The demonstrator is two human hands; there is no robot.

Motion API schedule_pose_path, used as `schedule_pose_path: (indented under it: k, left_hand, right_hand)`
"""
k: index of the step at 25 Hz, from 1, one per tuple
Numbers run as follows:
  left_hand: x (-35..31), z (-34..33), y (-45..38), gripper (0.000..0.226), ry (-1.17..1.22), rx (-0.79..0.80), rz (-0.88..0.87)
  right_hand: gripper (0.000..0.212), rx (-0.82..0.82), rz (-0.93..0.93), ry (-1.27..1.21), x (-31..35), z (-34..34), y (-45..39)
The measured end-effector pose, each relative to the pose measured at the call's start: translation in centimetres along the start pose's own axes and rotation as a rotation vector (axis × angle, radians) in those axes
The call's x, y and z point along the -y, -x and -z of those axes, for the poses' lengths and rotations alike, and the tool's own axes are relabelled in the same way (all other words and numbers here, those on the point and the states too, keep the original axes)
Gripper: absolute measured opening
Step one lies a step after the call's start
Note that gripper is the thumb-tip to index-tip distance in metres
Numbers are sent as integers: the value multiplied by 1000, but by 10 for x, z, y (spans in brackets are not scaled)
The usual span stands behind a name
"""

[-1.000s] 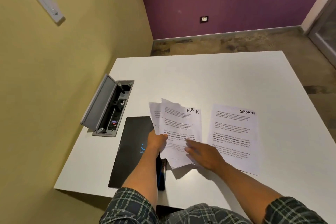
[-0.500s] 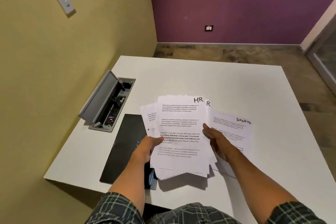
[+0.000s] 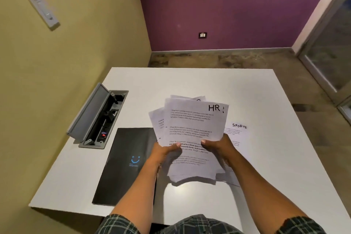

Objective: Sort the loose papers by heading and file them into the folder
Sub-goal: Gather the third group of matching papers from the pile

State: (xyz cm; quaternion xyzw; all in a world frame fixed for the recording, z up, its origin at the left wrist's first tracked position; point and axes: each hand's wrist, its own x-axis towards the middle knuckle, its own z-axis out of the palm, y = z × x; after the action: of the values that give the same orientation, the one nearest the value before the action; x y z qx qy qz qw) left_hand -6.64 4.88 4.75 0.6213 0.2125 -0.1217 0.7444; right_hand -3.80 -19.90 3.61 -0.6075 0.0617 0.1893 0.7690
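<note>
White table [image 3: 190, 81] bears black folder [image 3: 125, 165], open socket box [image 3: 98, 118], SPORTS sheet [image 3: 237, 133].

White papers [image 3: 191, 129] carry black print. The folder [image 3: 123, 165] is black with a blue smile mark, lying on a white worktop [image 3: 190, 81]. Sleeves [image 3: 121, 224] are dark green plaid; walls [image 3: 76, 34] are mustard yellow and purple.

My left hand [image 3: 167, 153] and right hand [image 3: 218, 146] both clamped, thumbs on top, forearms stretched forward, converging.
</note>
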Motion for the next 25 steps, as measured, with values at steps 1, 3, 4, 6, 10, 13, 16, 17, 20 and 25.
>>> schedule_pose_path:
  k: [1,3,4,6,10,13,16,17,20,25]
  left_hand:
    - [-3,-1,-2,54,-3,-24,-29]
    - [-12,-3,-6,58,-10,-76,-71]
    - [-16,-1,-9,58,-10,-99,-81]
    - [-23,1,-14,59,-18,-95,-94]
    - [-34,-9,-17,61,-221,-12,-130]
    - [-41,-19,-16,60,-282,-7,-164]
    - [-53,-19,-20,65,-336,4,-204]
    - [-56,-17,-22,65,-341,31,-214]
    - [-50,-13,-24,55,-343,115,-217]
    - [-9,-15,-12,30,-449,52,-70]
  right_hand:
    - [47,-35,11,17,5,0,1]
    - [50,-98,34,50,17,3,1]
    - [52,-113,43,89,22,3,-1]
    - [54,-138,51,194,34,5,-4]
    - [46,-85,91,351,56,5,-8]
    - [38,-78,106,415,65,2,-14]
    - [38,-97,161,393,72,3,-13]
    - [40,-109,174,371,72,6,-13]
    - [43,-180,139,347,57,15,-11]
    - [44,-324,-112,437,16,21,-2]
